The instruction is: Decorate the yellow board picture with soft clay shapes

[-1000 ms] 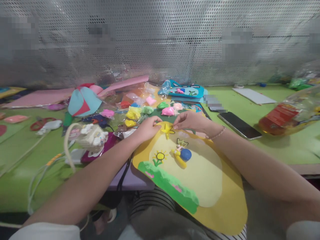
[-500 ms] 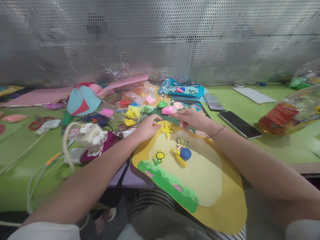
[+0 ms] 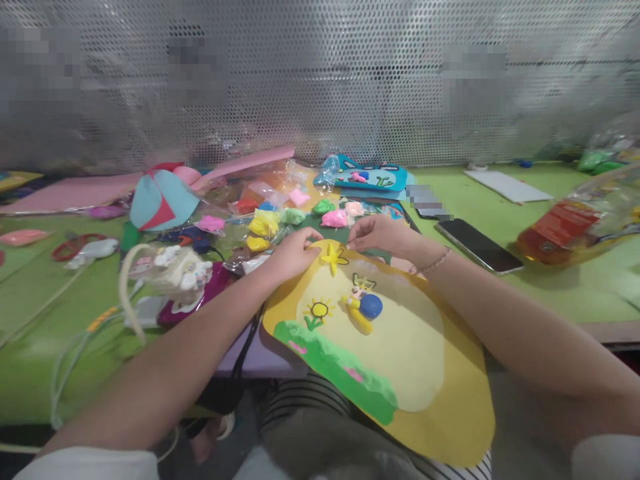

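Observation:
A yellow foam-like craft card [image 3: 465, 400] lies tilted across my lap and the table edge. My left hand [image 3: 297, 252] grips its top left edge between thumb and fingers. Just beyond the upper edge, my right hand [image 3: 375, 235] is pinched, its fingertips close to a yellow star-like shape [image 3: 331, 259] partly outlined in black. Whatever is in that pinch is too small to make out. Lower on the card are a snail figure with a blue shell [image 3: 371, 307], a yellow sun-like flower [image 3: 320, 311] and a green strip [image 3: 340, 373] with pink bits.
Behind my hands lie bagged lumps of coloured clay, such as yellow [image 3: 264, 223] and pink [image 3: 334, 219]. A blue decorated card [image 3: 395, 179] sits farther back. To the right are a phone [image 3: 479, 247] and an amber-liquid bottle [image 3: 560, 230]; red-handled scissors [image 3: 75, 247] lie left.
My right hand has drawn slightly from the pink clay bag toward the star-like shape, its fingertips now lower at the card's upper edge. My left hand stays on the card.

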Motion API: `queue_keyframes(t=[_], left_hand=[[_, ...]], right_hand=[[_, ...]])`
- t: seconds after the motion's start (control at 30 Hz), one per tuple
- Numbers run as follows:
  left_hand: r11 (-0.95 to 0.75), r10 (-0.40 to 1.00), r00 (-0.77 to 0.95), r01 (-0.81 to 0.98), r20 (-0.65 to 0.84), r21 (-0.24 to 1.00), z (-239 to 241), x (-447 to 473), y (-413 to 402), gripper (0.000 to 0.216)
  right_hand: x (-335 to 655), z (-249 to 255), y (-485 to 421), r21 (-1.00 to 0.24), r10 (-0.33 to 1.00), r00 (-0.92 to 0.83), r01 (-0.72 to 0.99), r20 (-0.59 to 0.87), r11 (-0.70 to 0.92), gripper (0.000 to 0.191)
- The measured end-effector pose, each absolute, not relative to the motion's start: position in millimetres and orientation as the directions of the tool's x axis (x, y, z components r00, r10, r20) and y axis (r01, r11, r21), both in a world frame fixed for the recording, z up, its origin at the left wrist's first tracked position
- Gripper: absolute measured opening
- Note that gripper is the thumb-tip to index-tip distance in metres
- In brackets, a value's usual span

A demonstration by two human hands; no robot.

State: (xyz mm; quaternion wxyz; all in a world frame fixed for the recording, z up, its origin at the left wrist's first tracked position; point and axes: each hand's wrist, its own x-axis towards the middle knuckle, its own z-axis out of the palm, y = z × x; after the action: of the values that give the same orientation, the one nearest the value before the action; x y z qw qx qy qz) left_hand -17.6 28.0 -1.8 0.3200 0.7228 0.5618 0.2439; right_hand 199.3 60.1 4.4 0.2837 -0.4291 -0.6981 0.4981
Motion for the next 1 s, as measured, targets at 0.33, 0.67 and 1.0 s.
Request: queue_keyframes(t=[0.33,0.67,1.0], left_hand=[[-0.173,0.969,0.245,0.653,0.01,0.738,-3.6,-17.6,29.3,0.02],[-0.202,0.964,0.263,0.631,0.038,0.749,-4.6,-17.6,29.5,0.022],[-0.272,0.942,0.316,0.53,0.11,0.803,-6.3,-16.9,32.4,0.02]], right_hand=[[194.1,12.2,49.7,-0.869,0.901,-0.434,0.434,0.029,0.237,0.014],[192.9,9.6,49.0,-0.786,0.868,-0.48,0.487,0.124,0.382,0.015],[192.4,3.4,52.4,-0.456,0.637,-0.654,0.458,0.409,0.763,0.018]])
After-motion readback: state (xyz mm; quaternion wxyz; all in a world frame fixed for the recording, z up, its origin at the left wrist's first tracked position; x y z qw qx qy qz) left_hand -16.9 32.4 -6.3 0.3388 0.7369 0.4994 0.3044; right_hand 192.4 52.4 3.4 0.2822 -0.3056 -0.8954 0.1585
